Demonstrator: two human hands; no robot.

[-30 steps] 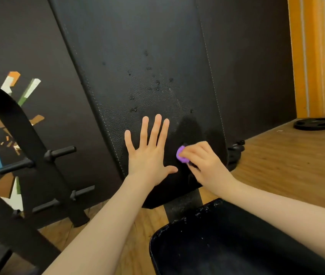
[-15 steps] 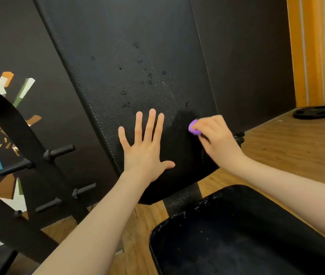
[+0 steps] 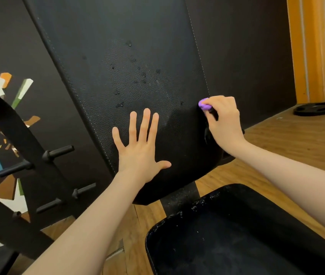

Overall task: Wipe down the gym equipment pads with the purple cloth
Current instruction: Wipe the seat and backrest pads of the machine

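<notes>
droplets [image 3: 137, 76] sit up and to the left of the purple cloth [image 3: 204, 105], and that offset is what the next stroke seems to turn on: the right hand [image 3: 224, 122] is at the right edge of the tilted back pad [image 3: 122, 56], so the unwiped beads lie inward and higher along the pad's long axis, which runs from lower right up toward the top of the view. the right hand's grip is curled tight round the cloth, bunching it into a small wad pressed against the pad near the stitched seam; only a purple nub shows past the fingers. the left hand [image 3: 140, 151] is spread flat, fingers straight, palm on the lower middle of the pad, holding nothing. it lies nearer the droplets than the right hand does, but it has no cloth, so i judge the right hand must sweep back across and upward

the seat pad [image 3: 237, 235] at lower right is flecked with pale specks and looks not yet wiped. most of the cloth is hidden inside the fist, so its size and wetness cannot be told. the back pad's top is cut off by the frame, and a dark fitting behind the right wrist is too shadowed to make out
</notes>
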